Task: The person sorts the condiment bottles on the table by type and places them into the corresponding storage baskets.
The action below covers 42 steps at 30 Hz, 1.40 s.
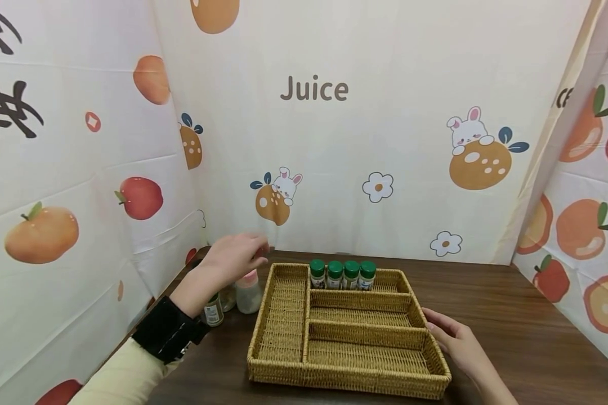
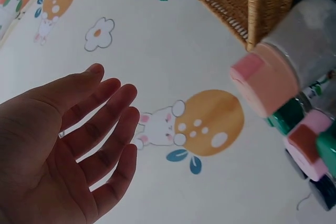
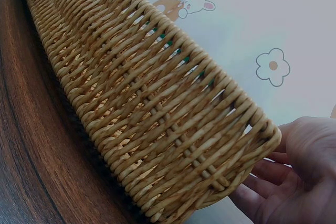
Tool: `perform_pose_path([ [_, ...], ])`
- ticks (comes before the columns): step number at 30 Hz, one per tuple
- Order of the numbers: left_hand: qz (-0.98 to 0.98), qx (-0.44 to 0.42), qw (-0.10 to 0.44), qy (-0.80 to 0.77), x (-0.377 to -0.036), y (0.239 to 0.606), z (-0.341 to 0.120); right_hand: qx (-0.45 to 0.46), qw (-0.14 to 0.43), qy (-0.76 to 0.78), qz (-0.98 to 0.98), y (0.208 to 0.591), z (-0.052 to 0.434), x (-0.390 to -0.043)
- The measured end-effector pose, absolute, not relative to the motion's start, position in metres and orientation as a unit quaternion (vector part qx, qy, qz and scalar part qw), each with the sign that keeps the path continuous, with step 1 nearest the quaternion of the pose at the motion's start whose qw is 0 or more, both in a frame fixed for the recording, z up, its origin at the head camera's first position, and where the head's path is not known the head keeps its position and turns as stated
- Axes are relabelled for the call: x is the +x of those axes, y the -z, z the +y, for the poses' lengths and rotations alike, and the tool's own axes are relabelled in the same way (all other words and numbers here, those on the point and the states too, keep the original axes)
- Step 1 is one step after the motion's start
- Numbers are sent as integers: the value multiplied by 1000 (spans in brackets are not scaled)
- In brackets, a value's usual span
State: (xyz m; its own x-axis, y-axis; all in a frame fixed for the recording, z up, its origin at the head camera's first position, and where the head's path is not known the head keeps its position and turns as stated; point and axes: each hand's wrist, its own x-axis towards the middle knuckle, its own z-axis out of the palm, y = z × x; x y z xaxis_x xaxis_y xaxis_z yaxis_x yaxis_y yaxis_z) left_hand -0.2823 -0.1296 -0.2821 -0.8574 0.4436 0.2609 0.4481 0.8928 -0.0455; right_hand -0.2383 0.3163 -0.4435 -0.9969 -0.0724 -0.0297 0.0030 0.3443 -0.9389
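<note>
A divided wicker tray (image 1: 375, 378) stands on the table, with several green-capped spice jars (image 1: 335, 275) upright in its back compartment. My left hand (image 1: 230, 259) hovers above a pink-capped jar (image 1: 249, 295) left of the tray. Its fingers are loosely bent and hold nothing, as the left wrist view shows. My right hand (image 1: 453, 340) touches the tray's outer right side. In the right wrist view, the fingertips of that hand (image 3: 304, 171) are partly hidden behind the woven corner.
A labelled jar (image 1: 214, 312) and other containers stand at the left, partly hidden by my left arm. In the left wrist view, a second pink cap (image 2: 307, 148) shows beside green lids. Printed cloth (image 1: 334, 140) hangs behind the brown wooden table (image 1: 532, 315).
</note>
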Motion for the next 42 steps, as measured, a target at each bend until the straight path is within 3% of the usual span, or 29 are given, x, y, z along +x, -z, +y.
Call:
perform_pose_path([
  [21,-984,-161,76,21,-277,306,-174,-15,39,587,809,444,317,-237],
  [42,-983,-142,101,50,-270,343,-213,-9,38,575,817,443,316,-238],
])
